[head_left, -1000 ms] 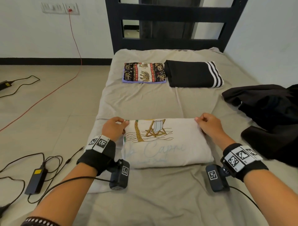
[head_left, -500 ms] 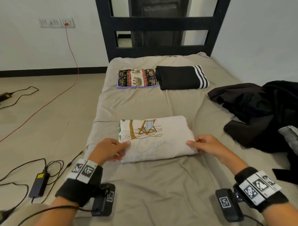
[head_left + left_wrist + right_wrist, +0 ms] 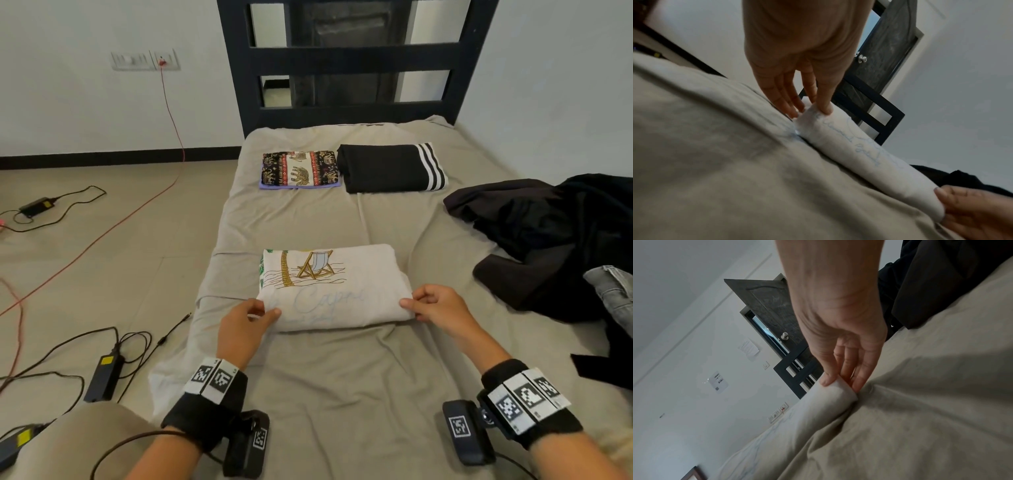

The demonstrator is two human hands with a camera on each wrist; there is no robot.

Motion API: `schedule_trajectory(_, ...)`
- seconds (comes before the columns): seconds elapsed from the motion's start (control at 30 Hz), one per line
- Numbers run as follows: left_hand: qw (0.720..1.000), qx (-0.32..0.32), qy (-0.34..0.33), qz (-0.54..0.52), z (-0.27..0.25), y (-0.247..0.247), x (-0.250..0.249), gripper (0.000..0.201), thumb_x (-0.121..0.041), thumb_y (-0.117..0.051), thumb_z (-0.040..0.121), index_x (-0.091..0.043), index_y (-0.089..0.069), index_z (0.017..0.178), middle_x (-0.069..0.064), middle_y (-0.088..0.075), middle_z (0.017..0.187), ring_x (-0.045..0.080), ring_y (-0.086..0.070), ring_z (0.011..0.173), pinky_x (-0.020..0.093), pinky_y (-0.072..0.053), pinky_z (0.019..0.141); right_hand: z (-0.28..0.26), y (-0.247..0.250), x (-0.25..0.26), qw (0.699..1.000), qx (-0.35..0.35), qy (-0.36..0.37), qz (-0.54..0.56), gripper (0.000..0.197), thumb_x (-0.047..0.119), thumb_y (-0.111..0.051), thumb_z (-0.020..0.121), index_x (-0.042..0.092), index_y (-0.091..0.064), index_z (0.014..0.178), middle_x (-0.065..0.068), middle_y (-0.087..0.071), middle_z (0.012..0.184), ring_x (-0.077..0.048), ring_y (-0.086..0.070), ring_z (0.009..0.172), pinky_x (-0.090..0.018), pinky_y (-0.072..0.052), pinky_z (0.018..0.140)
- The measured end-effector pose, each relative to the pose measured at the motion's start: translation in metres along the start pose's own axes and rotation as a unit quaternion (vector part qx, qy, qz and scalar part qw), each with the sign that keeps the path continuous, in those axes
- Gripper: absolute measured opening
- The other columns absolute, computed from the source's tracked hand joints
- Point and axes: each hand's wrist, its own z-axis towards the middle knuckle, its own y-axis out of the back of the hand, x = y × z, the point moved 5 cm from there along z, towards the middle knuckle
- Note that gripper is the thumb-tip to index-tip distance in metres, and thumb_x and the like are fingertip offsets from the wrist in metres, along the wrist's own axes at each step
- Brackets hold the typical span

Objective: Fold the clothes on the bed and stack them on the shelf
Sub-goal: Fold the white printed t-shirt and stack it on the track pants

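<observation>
Both hands, left [image 3: 244,325] and right [image 3: 436,308], pinching the folded white shirt's [image 3: 337,291] near corners on the bed [image 3: 342,394].

1. The bed [image 3: 308,394] before me wears a creased beige sheet, its dark headboard [image 3: 349,61] against the wall
2. At the far end lie an elephant-print fold [image 3: 299,169] and, just beside it, a black fold with white stripes [image 3: 390,168]
3. Nearer me sits the folded white T-shirt [image 3: 339,284] with a deck-chair print
4. At my right lie a black heap [image 3: 548,240] and some grey denim [image 3: 613,291]
</observation>
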Motion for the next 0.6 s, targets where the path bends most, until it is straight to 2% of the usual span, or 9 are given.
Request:
schedule_trajectory(0.13, 0.998, -0.017, 0.01, -0.061, 0.001, -0.005, 0.003, 0.023, -0.028, -0.07, 0.087, -0.008, -0.059, 0.088, 0.005, -0.065, 0.092, 0.02, -0.059, 0.085, 0.026, -0.039, 0.068, 0.002, 0.0, -0.001, 1.0, 0.005, -0.006, 0.025, 0.025, 0.012, -0.077, 0.08, -0.004, -0.06, 0.086, -0.014, -0.066, 0.07, -0.027, -0.067, 0.08, -0.038, -0.058, 0.079)
schedule_trajectory(0.23, 0.99, -0.024, 0.031, -0.136, 0.001, -0.01, 0.007, 0.026, -0.025, -0.066, 0.09, -0.003, -0.053, 0.087, 0.016, -0.068, 0.087, 0.024, -0.059, 0.079, 0.034, -0.043, 0.071, 0.002, -0.001, -0.002, 0.999, 0.004, -0.007, 0.032, 0.021, 0.01, -0.074, 0.083, -0.001, -0.056, 0.081, -0.021, -0.059, 0.069, -0.029, -0.064, 0.078, -0.042, -0.058, 0.082)
schedule_trajectory(0.33, 0.979, -0.025, 0.061, -0.191, 0.004, -0.012, 0.011, 0.021, -0.023, -0.062, 0.092, -0.007, -0.05, 0.086, 0.016, -0.07, 0.09, 0.03, -0.064, 0.087, 0.043, -0.051, 0.079, 0.002, 0.0, -0.002, 1.0, -0.006, 0.001, 0.008, 0.02, 0.013, -0.072, 0.085, 0.003, -0.055, 0.079, -0.034, -0.062, 0.081, -0.03, -0.064, 0.077, -0.042, -0.058, 0.082)
schedule_trajectory(0.47, 0.978, -0.017, 0.098, -0.181, 0.012, -0.014, 0.021, 0.016, -0.022, -0.062, 0.092, -0.014, -0.051, 0.084, 0.015, -0.066, 0.095, 0.034, -0.061, 0.098, 0.047, -0.049, 0.091, 0.005, 0.001, -0.01, 1.0, -0.02, -0.003, 0.003, 0.021, 0.013, -0.072, 0.086, 0.004, -0.054, 0.078, -0.028, -0.064, 0.076, -0.03, -0.066, 0.076, -0.044, -0.058, 0.082)
schedule_trajectory(0.53, 0.983, -0.002, 0.104, -0.149, 0.013, -0.016, 0.026, 0.017, -0.024, -0.063, 0.091, -0.015, -0.051, 0.084, 0.013, -0.064, 0.095, 0.035, -0.06, 0.1, 0.044, -0.048, 0.089, 0.004, -0.002, -0.015, 1.0, -0.018, -0.009, -0.004, 0.021, 0.014, -0.073, 0.084, 0.005, -0.055, 0.077, -0.021, -0.064, 0.069, -0.028, -0.064, 0.072, -0.044, -0.057, 0.082)
schedule_trajectory(0.6, 0.99, 0.017, 0.091, -0.108, 0.013, -0.015, 0.027, 0.02, -0.03, -0.066, 0.089, -0.015, -0.054, 0.086, 0.009, -0.065, 0.094, 0.03, -0.061, 0.096, 0.039, -0.047, 0.081, 0.002, -0.002, -0.017, 1.0, -0.004, -0.016, 0.001, 0.021, 0.017, -0.075, 0.083, 0.004, -0.06, 0.081, -0.01, -0.064, 0.067, -0.023, -0.063, 0.072, -0.039, -0.055, 0.081)
